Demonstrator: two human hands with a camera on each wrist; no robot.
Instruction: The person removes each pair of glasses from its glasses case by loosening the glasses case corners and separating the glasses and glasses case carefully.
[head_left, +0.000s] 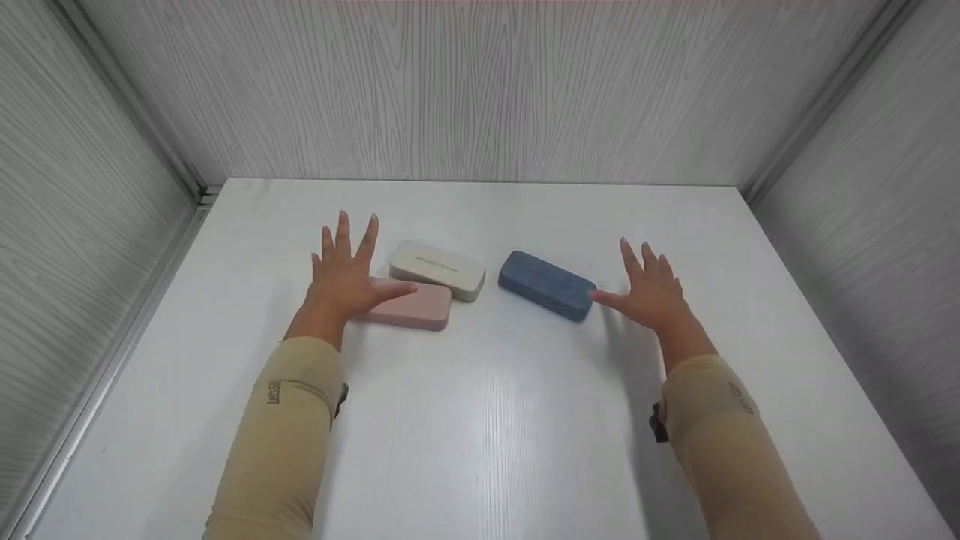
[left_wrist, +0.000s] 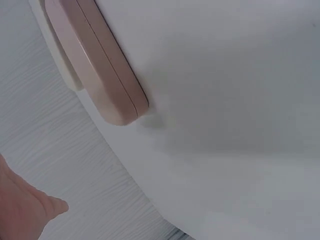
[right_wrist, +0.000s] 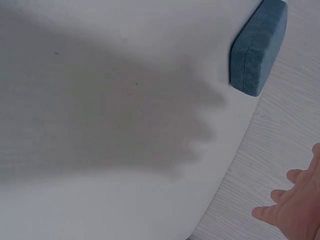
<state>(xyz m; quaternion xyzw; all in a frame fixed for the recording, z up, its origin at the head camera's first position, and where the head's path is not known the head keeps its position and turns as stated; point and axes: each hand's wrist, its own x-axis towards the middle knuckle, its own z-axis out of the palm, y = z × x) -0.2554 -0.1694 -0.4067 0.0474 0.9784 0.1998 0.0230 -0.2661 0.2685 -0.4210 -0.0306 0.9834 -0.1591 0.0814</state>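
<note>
Three oblong hard glasses cases lie on a white table: a pink one (head_left: 412,311), a cream one (head_left: 444,264) right behind it, and a blue one (head_left: 544,285) to their right. With fingers spread, my left hand (head_left: 341,285) is held over the left end of the pink case, its thumb overlapping that case in the head view. My right hand (head_left: 649,298) is spread just right of the blue case, thumb tip at its right end. Neither hand holds anything. A lid seam runs along the pink case (left_wrist: 97,60) in the left wrist view.
The white tabletop (head_left: 487,420) is bounded by a wood-grain back panel (head_left: 480,90) and side panels (head_left: 82,187) left and right. Metal framing runs along the left edge. The hands cast soft shadows on the table.
</note>
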